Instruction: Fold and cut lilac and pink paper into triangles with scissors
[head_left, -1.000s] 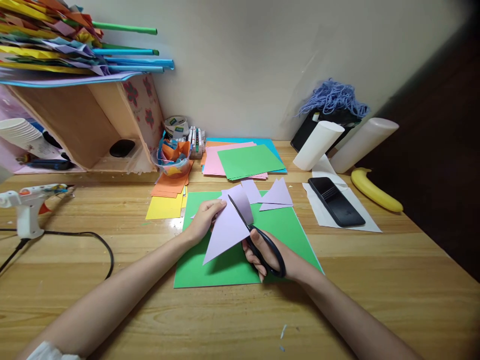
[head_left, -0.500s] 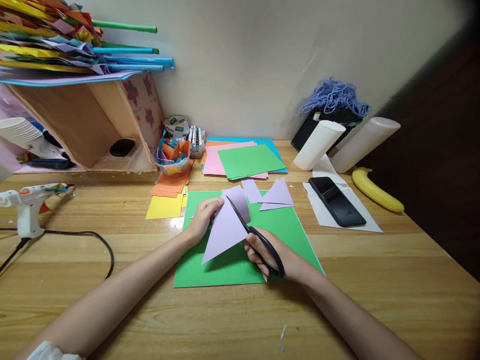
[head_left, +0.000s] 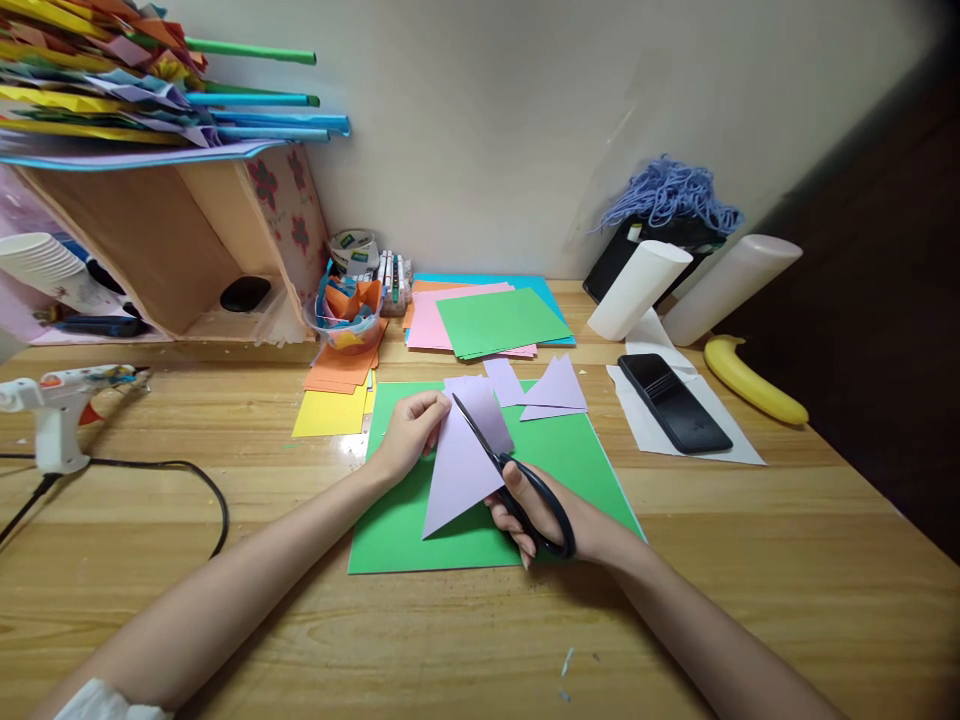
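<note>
My left hand (head_left: 411,432) pinches the upper left edge of a sheet of lilac paper (head_left: 459,480), holding it above a large green sheet (head_left: 577,475). In my right hand (head_left: 525,515) is a pair of black-handled scissors (head_left: 536,490), its blades lying along the lilac paper and pointing up toward my left fingertips. The lilac paper is tilted, and a strip of it curls up on the right side of the blades. Cut lilac pieces (head_left: 556,388) rest at the far edge of the green sheet.
Behind lie stacked green sheets (head_left: 502,322) and pink paper. On the right are a black phone (head_left: 673,402), a banana (head_left: 754,382) and a white paper roll (head_left: 640,290). A glue gun (head_left: 60,415) with its cord, orange sheets (head_left: 341,370) and a tub of scraps (head_left: 346,325) stand left.
The lilac paper has turned and shifted slightly right, its lower tip included. My right hand with the scissors has moved a little right and down. My left hand stays nearly in place.
</note>
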